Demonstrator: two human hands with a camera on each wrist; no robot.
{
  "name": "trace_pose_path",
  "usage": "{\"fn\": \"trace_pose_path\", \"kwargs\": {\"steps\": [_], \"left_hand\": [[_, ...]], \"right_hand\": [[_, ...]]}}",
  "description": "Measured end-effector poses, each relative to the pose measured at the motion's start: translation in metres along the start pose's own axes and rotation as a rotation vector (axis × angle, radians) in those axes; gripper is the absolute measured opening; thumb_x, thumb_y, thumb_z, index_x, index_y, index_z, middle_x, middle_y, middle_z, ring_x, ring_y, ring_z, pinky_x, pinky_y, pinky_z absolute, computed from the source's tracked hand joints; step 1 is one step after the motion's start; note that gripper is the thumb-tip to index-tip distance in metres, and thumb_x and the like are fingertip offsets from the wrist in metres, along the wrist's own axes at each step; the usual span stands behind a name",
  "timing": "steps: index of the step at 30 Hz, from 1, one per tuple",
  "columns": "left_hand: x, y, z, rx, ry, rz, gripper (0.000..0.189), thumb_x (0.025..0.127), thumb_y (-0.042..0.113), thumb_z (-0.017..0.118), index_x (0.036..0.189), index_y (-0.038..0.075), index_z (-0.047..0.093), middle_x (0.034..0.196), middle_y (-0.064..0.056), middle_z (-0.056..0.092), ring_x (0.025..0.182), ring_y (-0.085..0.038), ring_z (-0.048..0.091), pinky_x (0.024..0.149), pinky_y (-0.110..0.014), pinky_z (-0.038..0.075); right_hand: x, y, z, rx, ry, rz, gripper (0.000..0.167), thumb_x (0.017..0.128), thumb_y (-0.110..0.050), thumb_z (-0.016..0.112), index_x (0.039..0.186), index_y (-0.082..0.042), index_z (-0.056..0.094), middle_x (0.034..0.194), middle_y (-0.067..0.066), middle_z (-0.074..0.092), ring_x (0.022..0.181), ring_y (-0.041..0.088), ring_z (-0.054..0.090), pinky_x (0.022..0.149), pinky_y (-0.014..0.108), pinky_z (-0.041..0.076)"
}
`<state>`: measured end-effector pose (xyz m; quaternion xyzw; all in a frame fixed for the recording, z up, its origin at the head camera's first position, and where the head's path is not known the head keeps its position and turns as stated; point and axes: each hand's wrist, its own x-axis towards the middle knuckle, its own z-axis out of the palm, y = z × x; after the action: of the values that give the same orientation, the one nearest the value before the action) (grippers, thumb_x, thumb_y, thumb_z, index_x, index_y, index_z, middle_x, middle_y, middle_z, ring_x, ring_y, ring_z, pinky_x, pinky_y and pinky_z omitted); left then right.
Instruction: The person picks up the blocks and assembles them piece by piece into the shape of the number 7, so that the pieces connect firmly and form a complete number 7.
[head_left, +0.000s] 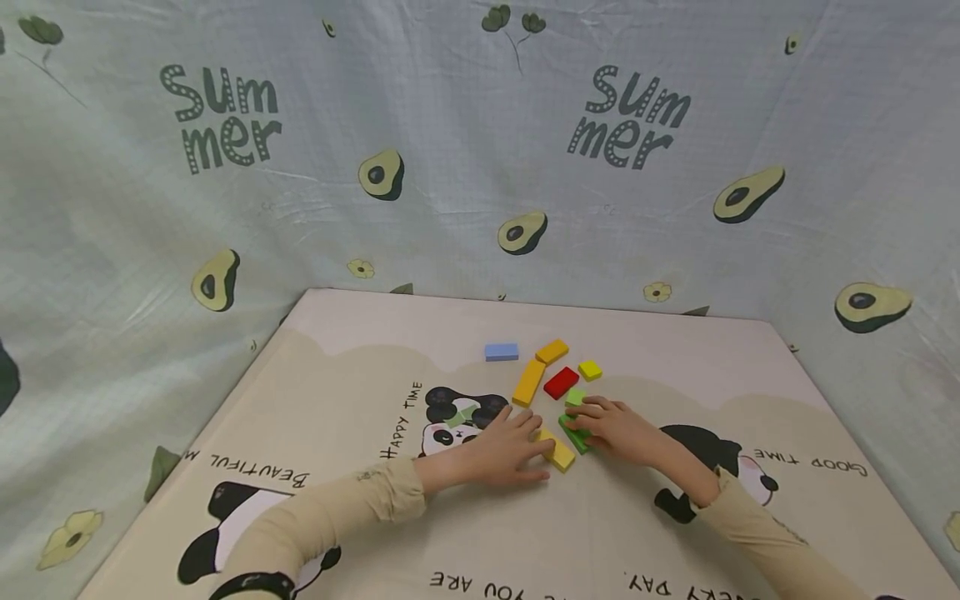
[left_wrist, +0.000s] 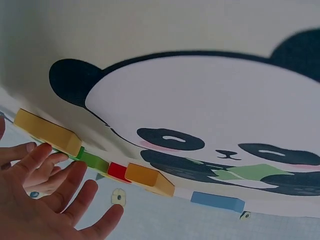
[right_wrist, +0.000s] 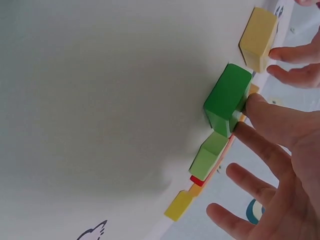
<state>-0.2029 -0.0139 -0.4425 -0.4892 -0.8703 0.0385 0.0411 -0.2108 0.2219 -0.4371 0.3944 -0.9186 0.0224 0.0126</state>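
My left hand (head_left: 504,448), its fingers spread, is at the pale yellow block (head_left: 559,455), with fingertips right beside it. In the left wrist view, nothing sits between those fingers. To the right, my right hand (head_left: 621,429) reaches over the dark green block (head_left: 574,437). The right wrist view has the right thumb and index fingertips at one side of the dark green block (right_wrist: 227,97), while the other fingers extend loosely. A light green block (head_left: 576,397) lies just beyond it, partly behind the right fingers in the head view.
Farther back lie a red block (head_left: 561,383), two orange blocks (head_left: 528,382), a small bright yellow block (head_left: 590,370) and a blue block (head_left: 501,352). A panda-print cloth (head_left: 360,350) covers the table. Behind it hangs an avocado-print curtain (head_left: 450,100).
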Motion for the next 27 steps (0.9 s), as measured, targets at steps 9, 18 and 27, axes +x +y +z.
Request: {"fn": "trace_pose_path", "kwargs": {"steps": [9, 18, 27], "left_hand": [[0.008, 0.003, 0.000, 0.065, -0.021, -0.016, 0.044, 0.088, 0.055, 0.038, 0.122, 0.029, 0.047, 0.115, 0.000, 0.051, 0.115, -0.019, 0.043, 0.099, -0.050, 0.033], [0.012, 0.006, 0.002, 0.078, -0.007, -0.002, 0.043, 0.087, 0.057, 0.039, 0.120, 0.030, 0.047, 0.111, 0.001, 0.053, 0.109, -0.017, 0.044, 0.098, -0.050, 0.033], [0.014, 0.008, 0.004, 0.066, 0.023, -0.008, 0.045, 0.085, 0.059, 0.040, 0.118, 0.029, 0.049, 0.106, 0.002, 0.054, 0.107, -0.016, 0.045, 0.098, -0.047, 0.034]], "right_hand": [[0.002, 0.000, 0.000, 0.005, 0.012, -0.014, 0.038, 0.079, -0.016, 0.064, 0.116, -0.012, 0.058, 0.122, 0.007, 0.056, 0.113, 0.032, 0.047, 0.083, 0.052, 0.044], [0.001, -0.001, -0.001, 0.033, 0.009, -0.014, 0.037, 0.079, -0.015, 0.064, 0.115, -0.011, 0.056, 0.122, 0.008, 0.055, 0.111, 0.031, 0.047, 0.080, 0.051, 0.045], [0.002, 0.001, 0.001, 0.036, 0.010, -0.010, 0.037, 0.079, -0.016, 0.064, 0.115, -0.012, 0.056, 0.123, 0.007, 0.055, 0.112, 0.031, 0.046, 0.079, 0.051, 0.045]]}}
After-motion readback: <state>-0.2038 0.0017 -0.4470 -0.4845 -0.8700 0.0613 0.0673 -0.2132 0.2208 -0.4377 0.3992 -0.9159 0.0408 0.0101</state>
